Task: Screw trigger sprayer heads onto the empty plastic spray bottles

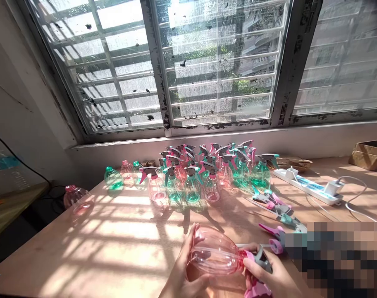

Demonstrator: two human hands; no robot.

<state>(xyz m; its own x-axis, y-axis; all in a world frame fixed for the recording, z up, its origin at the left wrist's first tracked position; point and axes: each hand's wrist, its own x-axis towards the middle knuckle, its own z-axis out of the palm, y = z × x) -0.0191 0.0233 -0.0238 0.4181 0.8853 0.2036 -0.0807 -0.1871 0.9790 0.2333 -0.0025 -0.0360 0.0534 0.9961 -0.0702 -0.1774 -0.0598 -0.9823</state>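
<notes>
A clear pink spray bottle [215, 252] lies on its side in the air above the front of the table, its base to the left and its neck to the right. My left hand [187, 269] is wrapped round the base end. At the neck, my right hand [266, 271] grips the pink collar of the grey-and-pink spray head [257, 258]. A straw shows inside the bottle. Just past my right hand lie several loose spray heads [277, 240] with their tubes, pink and teal ones mixed.
Several pink and green spray bottles with heads [193, 186] stand grouped near the window wall. Headless bottles [114, 180] stand to their left, one pink bottle [78, 200] at the table's left edge. A white power strip [309, 186] with cables and a brown box [370, 153] are at right.
</notes>
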